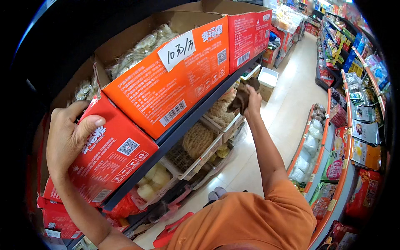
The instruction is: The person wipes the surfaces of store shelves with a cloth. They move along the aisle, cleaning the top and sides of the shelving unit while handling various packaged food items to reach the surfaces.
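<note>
My left hand (67, 137) grips the top edge of a red cardboard box (115, 165), thumb on the printed front and fingers inside. Held out over the aisle, my right hand (253, 100) clutches a crumpled dark brown cloth (244, 95). Beside the red box stands an orange cardboard box (175, 84) with a handwritten paper sign (177, 51) on its front. Clear-wrapped packets (143, 50) fill it. Another red box (250, 36) stands at its far end. All three rest on a dark shelf edge (187, 122).
Below the shelf are plastic crates (200, 159) of dried goods. A white foam box (268, 77) sits farther along. Across the tiled aisle floor (290, 81), shelves with orange price rails (339, 175) hold bagged goods. A red plastic object (172, 229) lies near my body.
</note>
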Demonstrator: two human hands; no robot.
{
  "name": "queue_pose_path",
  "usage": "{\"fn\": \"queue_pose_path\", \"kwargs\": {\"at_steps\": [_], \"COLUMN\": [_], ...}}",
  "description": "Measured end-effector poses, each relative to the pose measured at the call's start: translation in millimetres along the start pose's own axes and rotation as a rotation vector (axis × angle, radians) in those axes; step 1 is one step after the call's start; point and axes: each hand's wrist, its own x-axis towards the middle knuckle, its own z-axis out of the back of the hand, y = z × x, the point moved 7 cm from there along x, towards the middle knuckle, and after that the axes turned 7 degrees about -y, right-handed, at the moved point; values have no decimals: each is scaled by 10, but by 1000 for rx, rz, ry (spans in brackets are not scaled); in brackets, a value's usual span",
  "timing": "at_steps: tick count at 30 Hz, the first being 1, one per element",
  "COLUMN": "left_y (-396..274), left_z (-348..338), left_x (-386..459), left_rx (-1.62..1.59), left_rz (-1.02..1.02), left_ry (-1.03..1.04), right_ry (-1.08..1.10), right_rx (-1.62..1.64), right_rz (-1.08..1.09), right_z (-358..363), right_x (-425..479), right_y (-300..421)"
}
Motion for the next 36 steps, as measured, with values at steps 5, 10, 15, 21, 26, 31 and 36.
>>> {"fn": "queue_pose_path", "kwargs": {"at_steps": [5,10,15,21,26,31,36], "left_y": [31,0,118,-15,-191,-982,-1768], "left_z": [-27,17,52,162,381,-163,-854], "left_x": [12,-29,-84,-145,-295,215,1008], "left_rx": [9,-30,12,335,594,576,440], "left_rz": [30,57,46,-82,-369,-485,-399], "left_ry": [-17,-100,-123,-208,-630,-738,-682], "right_ry": [170,68,133,304,535,780,981], "right_rx": [-210,-94,-99,-137,-214,-429,-632], "right_rz": [-180,-469,-281,-154,13,442,866], "right_z": [421,858,551,180,63,-123,-337], "right_x": [-566,-745,-809,-782,-488,-207,-116], "right_y": [-400,-671,-360,-193,73,389,486]}}
